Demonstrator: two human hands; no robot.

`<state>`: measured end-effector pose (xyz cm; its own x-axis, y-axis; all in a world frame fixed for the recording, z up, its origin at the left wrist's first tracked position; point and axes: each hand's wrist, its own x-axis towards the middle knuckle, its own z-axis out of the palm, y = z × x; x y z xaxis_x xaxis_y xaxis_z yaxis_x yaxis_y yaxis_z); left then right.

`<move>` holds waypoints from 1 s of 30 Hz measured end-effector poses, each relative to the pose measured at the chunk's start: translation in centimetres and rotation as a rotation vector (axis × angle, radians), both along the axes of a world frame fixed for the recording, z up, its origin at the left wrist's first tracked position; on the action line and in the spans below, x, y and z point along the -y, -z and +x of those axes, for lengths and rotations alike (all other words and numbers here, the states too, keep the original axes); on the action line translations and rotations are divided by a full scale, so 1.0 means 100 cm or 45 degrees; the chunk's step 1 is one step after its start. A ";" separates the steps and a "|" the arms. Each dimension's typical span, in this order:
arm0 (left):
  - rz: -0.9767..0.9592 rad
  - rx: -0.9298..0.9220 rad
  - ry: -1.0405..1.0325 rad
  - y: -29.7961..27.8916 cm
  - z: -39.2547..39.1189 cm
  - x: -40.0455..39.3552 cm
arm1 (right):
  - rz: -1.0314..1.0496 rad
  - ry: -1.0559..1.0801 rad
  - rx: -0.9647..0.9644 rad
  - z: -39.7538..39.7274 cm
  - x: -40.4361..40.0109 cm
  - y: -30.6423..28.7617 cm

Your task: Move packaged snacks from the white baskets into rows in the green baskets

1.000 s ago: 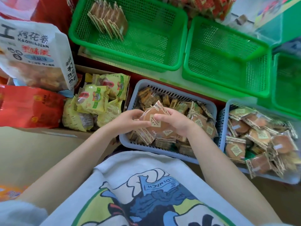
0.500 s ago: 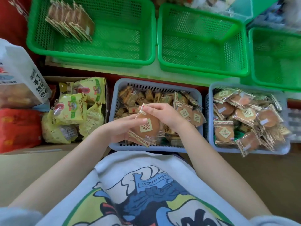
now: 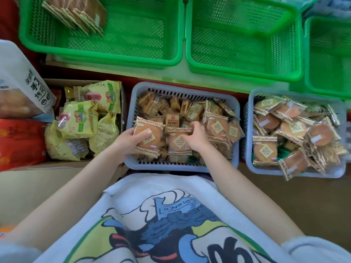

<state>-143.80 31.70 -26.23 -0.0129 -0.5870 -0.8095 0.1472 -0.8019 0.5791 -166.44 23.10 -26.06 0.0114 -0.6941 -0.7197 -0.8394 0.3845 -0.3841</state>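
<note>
My left hand (image 3: 129,143) grips a stack of round cake packets (image 3: 149,136) over the near left part of the middle white basket (image 3: 182,88). My right hand (image 3: 195,138) reaches into the same basket, fingers curled on another cake packet (image 3: 177,144) lying among the loose snacks. A second white basket (image 3: 250,168) at the right is full of the same cake packets (image 3: 266,149). Behind them stand green baskets: the left one (image 3: 106,57) holds a row of packets (image 3: 76,14) in its far left corner, and the middle one (image 3: 245,71) holds nothing.
A cardboard box at the left holds yellow snack bags (image 3: 81,118). Further left lie a large white bag (image 3: 20,88) and a red bag (image 3: 19,143). A third green basket (image 3: 326,54) sits at the far right. My printed shirt fills the lower view.
My hands have parted. The left keeps the cake packets and has shifted left, while the right has reached down onto another packet in the basket. The view has tilted downward.
</note>
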 end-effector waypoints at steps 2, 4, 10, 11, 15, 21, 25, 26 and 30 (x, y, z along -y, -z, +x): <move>0.032 0.039 -0.047 0.005 0.000 -0.002 | -0.056 0.036 -0.082 0.009 -0.009 0.005; 0.039 0.079 -0.059 0.006 -0.001 -0.004 | -0.102 0.069 -0.128 0.014 -0.016 0.008; 0.014 0.151 -0.090 -0.004 -0.001 -0.005 | -0.048 0.323 0.008 0.015 -0.013 0.007; 0.005 0.153 -0.086 -0.007 -0.001 -0.004 | -0.008 0.336 0.025 0.013 -0.011 0.004; -0.092 0.096 -0.121 -0.025 0.000 0.007 | 0.201 0.669 0.450 -0.001 0.010 -0.029; -0.313 0.171 -0.146 -0.076 -0.001 0.042 | 0.116 0.648 1.026 0.022 0.044 -0.107; -0.423 0.132 -0.198 -0.099 0.002 0.064 | -0.005 0.390 0.896 0.065 0.046 -0.126; -0.463 0.126 -0.198 -0.105 0.004 0.067 | -0.010 0.342 0.895 0.075 0.046 -0.129; -0.537 -0.010 -0.192 -0.116 0.016 0.075 | -0.019 0.158 0.809 0.099 0.048 -0.132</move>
